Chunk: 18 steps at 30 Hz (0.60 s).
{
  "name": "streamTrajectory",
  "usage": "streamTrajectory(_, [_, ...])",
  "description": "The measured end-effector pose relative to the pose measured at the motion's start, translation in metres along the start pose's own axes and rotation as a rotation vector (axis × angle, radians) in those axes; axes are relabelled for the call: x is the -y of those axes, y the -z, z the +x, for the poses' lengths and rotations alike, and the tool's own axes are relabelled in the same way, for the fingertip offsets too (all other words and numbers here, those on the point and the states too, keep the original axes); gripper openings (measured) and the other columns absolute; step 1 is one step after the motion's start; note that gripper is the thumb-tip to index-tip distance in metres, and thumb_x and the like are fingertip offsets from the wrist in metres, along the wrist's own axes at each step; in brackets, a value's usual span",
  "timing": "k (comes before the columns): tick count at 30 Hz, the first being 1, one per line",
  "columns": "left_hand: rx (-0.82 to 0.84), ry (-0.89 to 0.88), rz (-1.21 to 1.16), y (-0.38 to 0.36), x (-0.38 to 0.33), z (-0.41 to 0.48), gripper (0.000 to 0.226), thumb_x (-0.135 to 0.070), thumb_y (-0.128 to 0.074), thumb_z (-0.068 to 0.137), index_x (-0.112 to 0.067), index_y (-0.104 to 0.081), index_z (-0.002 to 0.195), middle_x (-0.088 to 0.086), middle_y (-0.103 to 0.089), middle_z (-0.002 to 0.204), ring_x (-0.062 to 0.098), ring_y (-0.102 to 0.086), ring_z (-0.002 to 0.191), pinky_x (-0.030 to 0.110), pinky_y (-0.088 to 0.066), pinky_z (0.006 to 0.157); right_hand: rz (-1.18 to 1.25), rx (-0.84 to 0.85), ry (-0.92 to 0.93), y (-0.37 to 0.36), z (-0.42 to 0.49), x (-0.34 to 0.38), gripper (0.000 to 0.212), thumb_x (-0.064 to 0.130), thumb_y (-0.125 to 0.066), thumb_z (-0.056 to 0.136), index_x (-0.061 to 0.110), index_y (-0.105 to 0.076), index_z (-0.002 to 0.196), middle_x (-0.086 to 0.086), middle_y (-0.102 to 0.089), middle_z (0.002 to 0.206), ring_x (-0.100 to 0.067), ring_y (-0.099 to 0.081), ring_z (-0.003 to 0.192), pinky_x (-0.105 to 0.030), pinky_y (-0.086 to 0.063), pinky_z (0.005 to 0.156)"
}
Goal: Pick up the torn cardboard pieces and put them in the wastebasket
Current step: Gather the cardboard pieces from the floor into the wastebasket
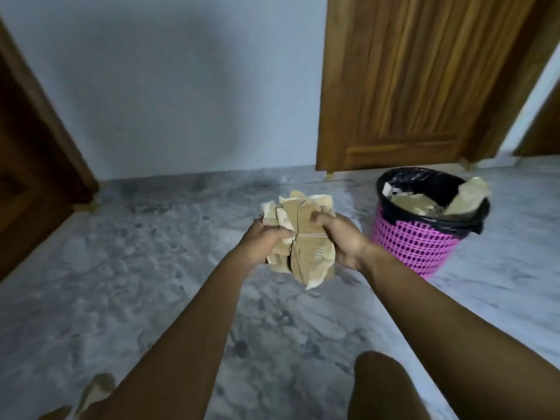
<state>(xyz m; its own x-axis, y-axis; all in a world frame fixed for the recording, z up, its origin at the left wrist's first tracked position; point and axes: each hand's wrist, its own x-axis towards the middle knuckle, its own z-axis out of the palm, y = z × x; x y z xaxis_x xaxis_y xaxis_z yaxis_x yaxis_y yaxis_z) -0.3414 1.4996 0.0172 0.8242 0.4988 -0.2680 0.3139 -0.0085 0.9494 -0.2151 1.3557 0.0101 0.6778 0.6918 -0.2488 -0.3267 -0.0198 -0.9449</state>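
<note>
Cardboard bundle [298,237] gripped between both hands (left [263,239], right [342,241]), left of wastebasket [418,244].

This looks like a room or hallway in a home: grey marble floor [136,268], plain pale wall [181,86] at 12 o'clock, wooden door [409,86] at 1 o'clock, darker door [30,162] at 9 o'clock, and a pink bag-lined wastebasket [418,241] at 2 o'clock.
</note>
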Motion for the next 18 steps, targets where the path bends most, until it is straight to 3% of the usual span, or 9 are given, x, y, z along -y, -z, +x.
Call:
streamTrajectory(2, [0.025,-0.002,-0.002,-0.051,-0.037,0.021,0.047,-0.035,-0.073,0.069,-0.025,-0.064,0.115,0.001,-0.072,0.110,0.023,-0.069,0.098,0.046,-0.058,0.085,0.020,-0.082,0.032,0.054,0.007,0.027,0.056,0.020,-0.072,0.075,0.008,-0.059,0.128,-0.019,-0.072,0.113,-0.034,-0.071,0.102,-0.050,-0.058,0.086])
streamTrajectory(4, [0.070,-0.030,0.036,-0.097,-0.068,0.048,0.044,-0.036,-0.065,0.073,-0.025,-0.063,0.116,0.002,-0.071,0.109,0.023,-0.067,0.096,0.042,-0.057,0.080,0.052,-0.147,0.067,0.105,0.017,0.049,0.050,0.016,-0.071,0.081,0.007,-0.058,0.129,-0.020,-0.071,0.115,-0.034,-0.071,0.103,-0.049,-0.059,0.085])
streamTrajectory(6, [0.129,-0.083,0.057,-0.139,-0.092,0.082,0.048,-0.039,-0.066,0.068,-0.026,-0.066,0.114,0.001,-0.073,0.108,0.023,-0.068,0.099,0.047,-0.055,0.090,0.089,-0.193,0.097,0.154,0.028,0.067,0.043,0.014,-0.069,0.086,0.008,-0.060,0.128,-0.020,-0.070,0.117,-0.035,-0.070,0.104,-0.051,-0.058,0.087])
streamTrajectory(11, [0.207,-0.076,0.079,-0.242,-0.125,0.174,0.038,-0.035,-0.072,0.072,-0.022,-0.069,0.108,0.003,-0.075,0.102,0.026,-0.073,0.093,0.050,-0.058,0.086,-0.022,-0.495,0.093,0.271,0.077,0.087,0.067,0.042,-0.075,0.072,0.021,-0.052,0.131,-0.009,-0.071,0.112,-0.030,-0.071,0.096,-0.047,-0.060,0.081])
streamTrajectory(14, [0.251,0.008,0.071,-0.292,-0.132,0.234,0.040,-0.032,-0.073,0.079,-0.005,-0.067,0.108,0.010,-0.073,0.089,0.027,-0.072,0.080,0.048,-0.060,0.077,-0.070,-0.576,0.017,0.320,0.106,0.096,0.043,0.039,-0.066,0.089,0.009,-0.058,0.120,-0.010,-0.067,0.107,-0.025,-0.067,0.089,-0.033,-0.056,0.066])
streamTrajectory(16, [0.231,0.064,0.024,-0.316,-0.135,0.266,0.043,-0.036,-0.070,0.086,-0.003,-0.066,0.114,0.014,-0.072,0.094,0.029,-0.071,0.085,0.050,-0.060,0.082,-0.072,-0.579,-0.060,0.346,0.127,0.097,0.032,0.038,-0.059,0.097,0.009,-0.061,0.109,-0.007,-0.065,0.101,-0.019,-0.061,0.078,-0.028,-0.047,0.058])
streamTrajectory(18, [0.209,0.119,0.023,-0.333,-0.134,0.293,0.054,-0.050,-0.065,0.088,-0.006,-0.064,0.119,0.014,-0.071,0.107,0.031,-0.069,0.098,0.048,-0.058,0.089,-0.125,-0.579,-0.126,0.367,0.145,0.094,0.037,0.042,-0.054,0.099,0.010,-0.063,0.115,-0.007,-0.062,0.101,-0.018,-0.058,0.078,-0.030,-0.047,0.062])
